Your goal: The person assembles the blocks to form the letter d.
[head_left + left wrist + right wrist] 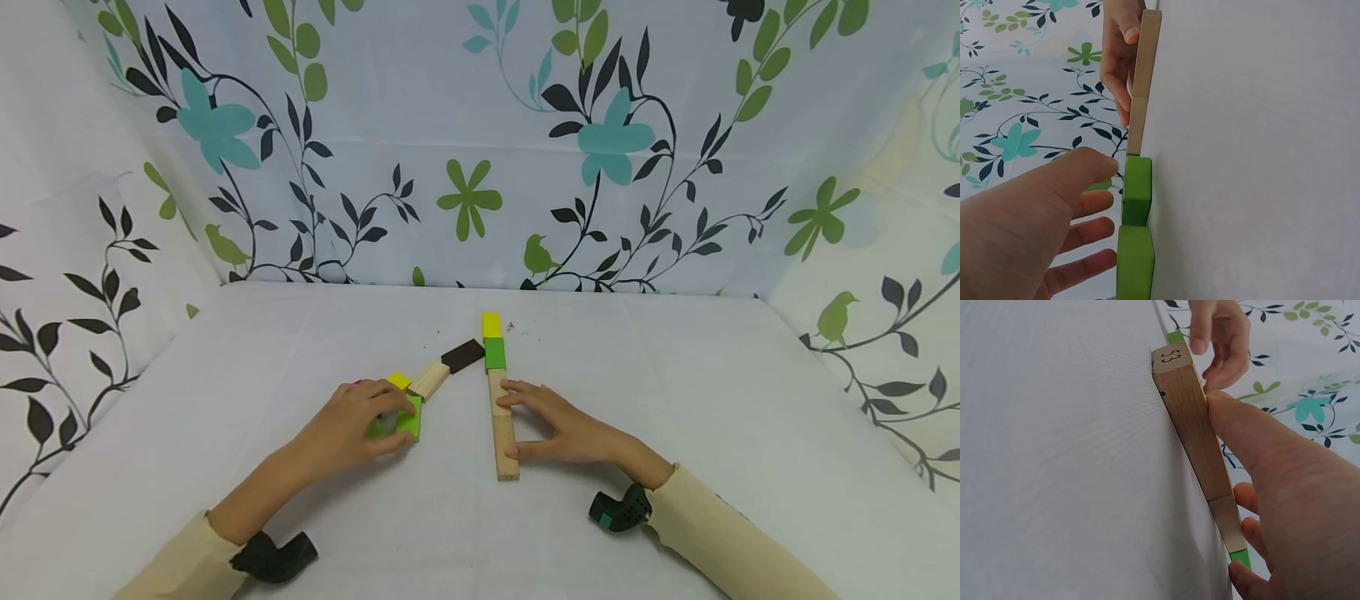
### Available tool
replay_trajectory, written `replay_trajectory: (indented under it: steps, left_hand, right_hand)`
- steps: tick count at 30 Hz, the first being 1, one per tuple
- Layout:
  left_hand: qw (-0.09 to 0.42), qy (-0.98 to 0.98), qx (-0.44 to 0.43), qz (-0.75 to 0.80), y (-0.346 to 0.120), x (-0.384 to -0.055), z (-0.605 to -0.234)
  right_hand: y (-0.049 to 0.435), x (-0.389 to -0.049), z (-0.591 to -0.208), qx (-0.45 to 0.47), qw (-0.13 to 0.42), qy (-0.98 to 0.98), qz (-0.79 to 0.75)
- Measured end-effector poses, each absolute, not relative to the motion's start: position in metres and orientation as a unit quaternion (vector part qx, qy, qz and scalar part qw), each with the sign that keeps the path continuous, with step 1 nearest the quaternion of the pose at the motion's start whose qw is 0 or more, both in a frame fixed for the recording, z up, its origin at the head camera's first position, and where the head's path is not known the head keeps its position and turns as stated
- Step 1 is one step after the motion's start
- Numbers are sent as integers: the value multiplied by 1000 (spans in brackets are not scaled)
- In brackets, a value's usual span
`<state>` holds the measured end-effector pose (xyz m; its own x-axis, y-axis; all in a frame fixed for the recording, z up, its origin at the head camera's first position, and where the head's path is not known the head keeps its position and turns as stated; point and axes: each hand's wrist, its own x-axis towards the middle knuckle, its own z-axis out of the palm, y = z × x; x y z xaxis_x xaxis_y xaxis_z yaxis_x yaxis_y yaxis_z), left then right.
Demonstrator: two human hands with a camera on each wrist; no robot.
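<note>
Across a white cloth surface (450,533), the head view shows a straight column of blocks: a small bright yellow block (491,325) farthest off, then a mid-green block (494,353), an upper pale wooden block (498,392) and, nearest, a lower pale wooden block (503,450). By the green block's left side begins a bent line, with a dark brown block (463,356), a slanted light wooden block (431,381), a second yellow block (399,381) and a lime-green block (408,421). The left hand (337,429) is partly open, thumb and forefinger apart at the lime-green block without curling round it; another green piece (376,428) shows between them, largely covered. The right hand (566,425) is spread, its thumb by the lower wooden block and a fingertip by the upper one, gripping neither. Beige sleeves (735,529) cover both forearms.

From the left wrist, separated fingers (1088,234) reach toward two green blocks lying in line; firm contact is hard to tell. Beyond them, the right hand is beside the wooden blocks.

At the right wrist, the extended thumb (1235,419) lies along the lower wooden block, whose end face bears dark figures; the left hand appears beyond.
</note>
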<state>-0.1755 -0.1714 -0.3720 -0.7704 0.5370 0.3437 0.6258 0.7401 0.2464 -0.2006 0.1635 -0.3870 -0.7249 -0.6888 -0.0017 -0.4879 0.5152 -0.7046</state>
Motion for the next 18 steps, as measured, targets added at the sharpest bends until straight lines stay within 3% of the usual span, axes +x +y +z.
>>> replay_trajectory:
  steps: [6, 18]
  left_hand:
    - [149, -922, -295, -200, -181, -180, -370]
    - [88, -965, -172, -180, -200, -183, -366]
  right_hand:
    - [163, -200, -387, -340, 142, 860, -354]
    - [163, -200, -388, -337, 144, 860, -355]
